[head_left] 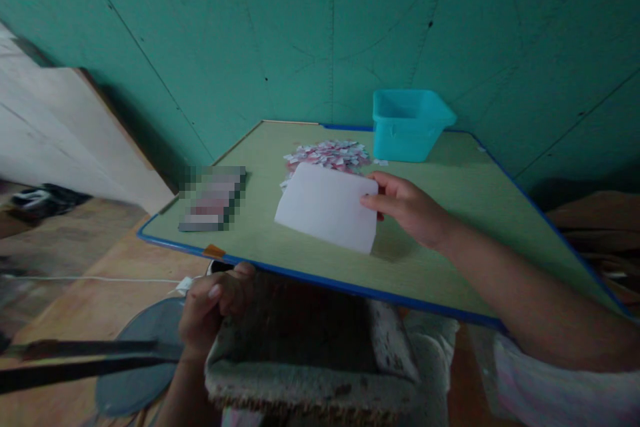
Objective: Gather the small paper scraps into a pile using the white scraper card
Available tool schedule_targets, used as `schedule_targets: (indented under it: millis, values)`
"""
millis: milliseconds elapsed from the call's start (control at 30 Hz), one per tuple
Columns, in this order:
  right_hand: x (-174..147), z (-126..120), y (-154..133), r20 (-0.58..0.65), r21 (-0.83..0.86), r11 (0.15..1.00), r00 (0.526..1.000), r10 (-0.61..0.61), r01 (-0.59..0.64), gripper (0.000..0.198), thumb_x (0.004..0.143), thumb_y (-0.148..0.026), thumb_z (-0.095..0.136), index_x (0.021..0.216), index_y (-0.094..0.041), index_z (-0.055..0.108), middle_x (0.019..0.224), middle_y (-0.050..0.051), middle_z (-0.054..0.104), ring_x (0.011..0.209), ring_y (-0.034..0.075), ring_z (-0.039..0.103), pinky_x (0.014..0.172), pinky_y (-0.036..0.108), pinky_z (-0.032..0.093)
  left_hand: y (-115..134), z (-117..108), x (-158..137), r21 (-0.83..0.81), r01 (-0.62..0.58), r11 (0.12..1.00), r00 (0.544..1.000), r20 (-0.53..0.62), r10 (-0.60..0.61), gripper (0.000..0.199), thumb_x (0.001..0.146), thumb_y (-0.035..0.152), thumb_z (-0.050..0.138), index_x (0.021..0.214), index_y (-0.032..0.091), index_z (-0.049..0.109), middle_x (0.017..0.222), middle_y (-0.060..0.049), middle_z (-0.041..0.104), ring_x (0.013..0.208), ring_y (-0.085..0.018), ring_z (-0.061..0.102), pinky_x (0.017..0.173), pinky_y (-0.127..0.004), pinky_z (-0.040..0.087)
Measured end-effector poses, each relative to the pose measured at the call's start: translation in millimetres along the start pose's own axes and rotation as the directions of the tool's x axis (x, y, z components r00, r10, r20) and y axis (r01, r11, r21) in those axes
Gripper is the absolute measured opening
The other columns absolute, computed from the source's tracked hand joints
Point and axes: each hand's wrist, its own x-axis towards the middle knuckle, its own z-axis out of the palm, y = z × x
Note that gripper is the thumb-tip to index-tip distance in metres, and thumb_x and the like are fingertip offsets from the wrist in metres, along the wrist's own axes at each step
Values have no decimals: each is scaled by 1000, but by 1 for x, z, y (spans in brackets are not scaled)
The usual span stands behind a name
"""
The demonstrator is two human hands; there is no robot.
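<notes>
My right hand [400, 203] reaches in from the right and pinches the right edge of a white sheet of paper [327, 207] between thumb and fingers. The sheet is tilted over the table and partly covers a heap of small white and pink paper pieces [333, 153]. My left hand [217, 300] is curled closed beside the table's front edge, low on the left. Whether anything is inside its fingers is hidden.
The pale green table [440, 240] has a blue edge strip. A turquoise plastic bin [407, 137] stands at the back right, by the green wall [325, 33]. A pixelated flat object [215, 200] lies at left. A round grey stool [143, 353] is below left.
</notes>
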Motion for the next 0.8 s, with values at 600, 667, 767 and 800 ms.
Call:
schedule_targets:
  millis: [600, 667, 767, 800]
  values:
    - [23, -33, 25, -422, -275, 959, 888, -183, 67, 18, 70, -27, 51, 87, -21, 49, 85, 3, 59, 77, 18, 55, 67, 34, 43, 3, 2, 1, 12, 24, 1000, 1000, -4, -24, 34, 72, 32, 51, 40, 21, 50, 33, 3, 50, 34, -15, 41, 61, -34, 33]
    - [22, -36, 24, -424, -303, 952, 888, -179, 48, 18, 71, -27, 50, 87, -21, 49, 85, 3, 59, 78, 18, 55, 66, 33, 43, 3, 2, 2, -5, 28, 1000, 1000, 2, -28, 34, 72, 32, 51, 40, 20, 50, 33, 2, 50, 34, -14, 40, 61, -33, 34]
    - [21, -37, 21, -457, -352, 936, 868, -195, 24, 18, 69, -24, 49, 87, -20, 50, 84, 4, 58, 79, 18, 53, 67, 33, 41, 2, 0, 1, -32, 24, 999, 1000, 9, -24, 31, 71, 30, 51, 42, 20, 52, 34, 2, 51, 36, -14, 42, 61, -34, 36]
    - [20, -37, 19, -463, -369, 929, 863, -202, 20, 18, 69, -24, 49, 86, -19, 50, 84, 4, 58, 79, 18, 53, 67, 32, 41, 1, 0, 1, -38, 23, 999, 1000, 11, -23, 31, 71, 29, 52, 42, 20, 52, 35, 2, 51, 36, -14, 43, 58, -33, 37]
